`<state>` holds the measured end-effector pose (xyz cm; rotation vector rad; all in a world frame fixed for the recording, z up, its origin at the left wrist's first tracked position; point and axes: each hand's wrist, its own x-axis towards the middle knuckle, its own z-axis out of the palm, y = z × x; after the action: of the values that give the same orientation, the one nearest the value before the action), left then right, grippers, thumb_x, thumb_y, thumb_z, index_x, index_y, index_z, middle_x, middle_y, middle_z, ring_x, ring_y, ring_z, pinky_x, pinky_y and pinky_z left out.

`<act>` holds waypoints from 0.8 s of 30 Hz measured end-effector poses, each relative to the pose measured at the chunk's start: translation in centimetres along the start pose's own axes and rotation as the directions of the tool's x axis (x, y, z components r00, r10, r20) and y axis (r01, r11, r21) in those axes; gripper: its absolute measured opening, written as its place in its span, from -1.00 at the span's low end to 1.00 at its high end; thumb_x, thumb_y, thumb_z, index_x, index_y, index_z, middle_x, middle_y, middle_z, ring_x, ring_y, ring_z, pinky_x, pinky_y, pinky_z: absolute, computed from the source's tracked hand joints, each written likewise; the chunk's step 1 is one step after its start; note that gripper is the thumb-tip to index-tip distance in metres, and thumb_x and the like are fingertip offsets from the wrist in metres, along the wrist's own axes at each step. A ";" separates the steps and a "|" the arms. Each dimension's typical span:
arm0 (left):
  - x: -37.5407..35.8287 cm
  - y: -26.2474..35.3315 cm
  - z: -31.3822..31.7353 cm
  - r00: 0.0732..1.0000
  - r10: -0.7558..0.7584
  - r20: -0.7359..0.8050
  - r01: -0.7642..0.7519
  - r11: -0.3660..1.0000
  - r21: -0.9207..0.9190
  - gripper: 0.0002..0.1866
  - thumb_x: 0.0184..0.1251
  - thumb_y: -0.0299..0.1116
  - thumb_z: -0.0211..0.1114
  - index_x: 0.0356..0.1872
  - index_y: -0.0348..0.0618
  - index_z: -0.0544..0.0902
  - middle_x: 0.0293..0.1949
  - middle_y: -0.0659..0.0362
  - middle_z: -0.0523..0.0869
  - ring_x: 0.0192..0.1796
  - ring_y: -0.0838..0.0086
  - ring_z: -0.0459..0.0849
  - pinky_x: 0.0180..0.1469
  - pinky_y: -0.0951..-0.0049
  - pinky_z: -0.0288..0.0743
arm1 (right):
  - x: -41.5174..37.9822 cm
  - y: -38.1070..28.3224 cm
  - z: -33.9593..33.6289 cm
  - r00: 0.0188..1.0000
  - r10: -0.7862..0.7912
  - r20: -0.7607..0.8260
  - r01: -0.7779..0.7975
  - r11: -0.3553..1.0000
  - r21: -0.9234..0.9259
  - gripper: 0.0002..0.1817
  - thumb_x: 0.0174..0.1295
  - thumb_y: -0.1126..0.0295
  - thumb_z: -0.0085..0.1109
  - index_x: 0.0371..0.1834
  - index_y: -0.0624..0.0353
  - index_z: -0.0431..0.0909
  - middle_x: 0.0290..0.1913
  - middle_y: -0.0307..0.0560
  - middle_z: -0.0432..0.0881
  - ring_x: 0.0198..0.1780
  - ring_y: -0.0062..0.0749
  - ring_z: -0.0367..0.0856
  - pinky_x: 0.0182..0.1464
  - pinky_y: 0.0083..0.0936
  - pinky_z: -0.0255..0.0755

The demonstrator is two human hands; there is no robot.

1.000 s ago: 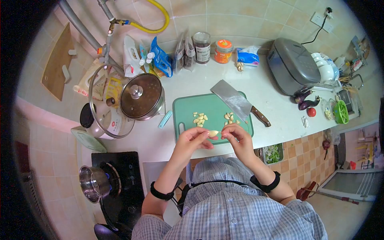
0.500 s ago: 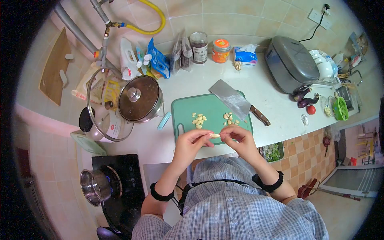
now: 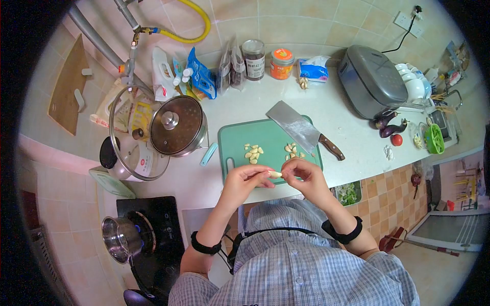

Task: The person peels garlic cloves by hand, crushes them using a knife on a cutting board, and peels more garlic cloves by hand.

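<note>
A pale garlic clove (image 3: 274, 174) is held between my two hands, just over the near edge of a green cutting board (image 3: 237, 133). My left hand (image 3: 247, 180) pinches its left end with thumb and fingers. At its right end, the fingertips of my right hand (image 3: 304, 177) are closed on it. Behind my left hand lies a pile of garlic cloves (image 3: 253, 153), and behind my right hand lies another group of cloves (image 3: 292, 150). A cleaver (image 3: 296, 126) rests across the board's far right corner, its wooden handle pointing right.
Left of the board are a light blue peeler-like tool (image 3: 209, 154) and a lidded pot (image 3: 177, 126). A saucepan (image 3: 121, 238) stands on the black stove (image 3: 168, 229). At the right are a rice cooker (image 3: 372, 81), eggplants (image 3: 392, 128), a tomato (image 3: 396, 139) and a green basket (image 3: 435, 138).
Both hands stay in nearly the same place with the clove between them. My fingers have shifted slightly around it, and a little more of the clove shows.
</note>
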<state>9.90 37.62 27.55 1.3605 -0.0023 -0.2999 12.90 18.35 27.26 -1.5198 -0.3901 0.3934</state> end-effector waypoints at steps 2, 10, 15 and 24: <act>0.0 0.0 -0.1 1.000 -0.015 -0.002 0.015 0.999 -0.051 -0.78 0.26 -0.49 0.17 -0.12 -0.40 0.57 -0.23 0.01 0.67 -0.30 0.39 0.68 -0.18 0.45 0.60 | 0.0 0.2 -0.1 0.999 0.029 0.018 -0.030 0.998 0.060 -0.95 0.17 0.58 0.07 -0.32 0.31 0.49 -0.24 -0.18 0.51 -0.18 -0.59 0.48 -0.08 -0.64 0.39; 0.3 -0.5 0.5 0.997 -0.074 0.000 0.071 0.956 -0.284 -0.70 0.27 -0.47 0.17 0.00 -0.35 0.50 -0.14 0.02 0.63 -0.12 0.38 0.64 -0.01 0.41 0.53 | 0.0 0.0 0.6 0.998 0.020 -0.058 -0.012 0.989 0.148 -0.93 0.11 0.58 0.15 -0.35 0.29 0.49 -0.27 -0.15 0.55 -0.26 -0.55 0.52 -0.20 -0.62 0.41; 0.4 -1.0 0.6 0.993 -0.117 0.027 0.119 0.924 -0.364 -0.65 0.24 -0.48 0.20 0.04 -0.32 0.44 -0.10 0.04 0.61 -0.03 0.42 0.59 0.06 0.41 0.47 | 0.2 -0.7 1.2 0.912 -0.407 -0.047 0.341 0.818 -0.462 -0.83 -0.06 0.62 0.21 -0.37 0.27 0.46 -0.32 -0.06 0.51 -0.31 -0.34 0.53 -0.23 -0.55 0.42; 0.0 -1.0 1.8 0.987 0.128 -0.094 -0.129 0.992 -0.006 -0.67 0.11 -0.64 0.27 -0.06 -0.33 0.48 -0.12 0.09 0.60 -0.07 0.46 0.60 0.02 0.50 0.48 | -0.1 1.0 1.1 0.992 -0.068 -0.105 0.063 0.997 -0.052 -0.93 0.10 0.58 0.13 -0.37 0.28 0.46 -0.32 -0.20 0.50 -0.26 -0.59 0.48 -0.15 -0.65 0.40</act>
<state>9.38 35.70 27.00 1.3549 -0.0100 -0.1275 12.31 19.24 26.29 -1.5637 -0.3668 0.2513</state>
